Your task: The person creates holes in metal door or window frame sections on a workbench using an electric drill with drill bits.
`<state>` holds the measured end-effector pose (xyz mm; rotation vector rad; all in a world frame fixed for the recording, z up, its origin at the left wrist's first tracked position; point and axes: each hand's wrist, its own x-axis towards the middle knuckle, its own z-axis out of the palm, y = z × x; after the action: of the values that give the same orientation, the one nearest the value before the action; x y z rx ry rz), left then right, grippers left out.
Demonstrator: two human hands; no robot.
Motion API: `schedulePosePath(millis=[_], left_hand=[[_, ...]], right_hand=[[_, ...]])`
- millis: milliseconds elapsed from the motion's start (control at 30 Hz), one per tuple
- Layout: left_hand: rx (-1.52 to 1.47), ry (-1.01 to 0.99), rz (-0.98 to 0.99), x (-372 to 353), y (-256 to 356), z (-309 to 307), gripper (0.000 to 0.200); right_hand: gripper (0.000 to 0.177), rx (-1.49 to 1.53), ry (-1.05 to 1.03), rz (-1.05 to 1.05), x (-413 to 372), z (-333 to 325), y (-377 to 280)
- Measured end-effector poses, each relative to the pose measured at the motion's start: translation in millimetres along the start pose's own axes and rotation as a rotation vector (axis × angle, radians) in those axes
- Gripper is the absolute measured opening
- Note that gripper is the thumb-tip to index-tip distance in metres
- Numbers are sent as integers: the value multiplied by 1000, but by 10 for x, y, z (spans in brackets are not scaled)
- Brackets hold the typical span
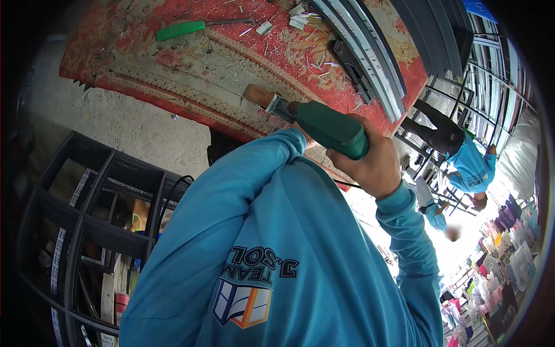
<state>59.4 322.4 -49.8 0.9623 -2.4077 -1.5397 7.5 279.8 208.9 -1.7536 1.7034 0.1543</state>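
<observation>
Head view: right hand [376, 165] clenched around green-bodied power tool [329, 127], wrist bent, forearm rising from lower right. Tool nose points left over red patterned carpet [191, 63]. Blue left sleeve [254, 168] reaches the tool. Left hand hidden, can't tell its grip.

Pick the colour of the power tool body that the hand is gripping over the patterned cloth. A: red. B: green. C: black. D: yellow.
B: the right hand is closed around the power tool, whose body is plainly green, held over the red patterned cloth.
</observation>
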Motion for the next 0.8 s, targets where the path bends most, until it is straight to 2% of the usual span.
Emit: schedulePosePath(millis=[367, 567, 633, 767, 800], left_hand=[[-59, -65, -18, 8, 53, -33, 66], [-56, -106, 15, -105, 105, -29, 67], [-26, -115, 43, -105, 54, -62, 67], [45, -133, 77, -39, 23, -136, 67], [68, -131, 77, 21, 55, -146, 67]], right_hand=[[71, -64, -56, 20, -9, -30, -16], [70, -110, -20, -82, -82, 53, -14], [67, -227, -26, -102, -96, 115, -28], [66, -143, 0, -86, 60, -35, -36], [64, -5, -10, -49, 153, -48, 69]])
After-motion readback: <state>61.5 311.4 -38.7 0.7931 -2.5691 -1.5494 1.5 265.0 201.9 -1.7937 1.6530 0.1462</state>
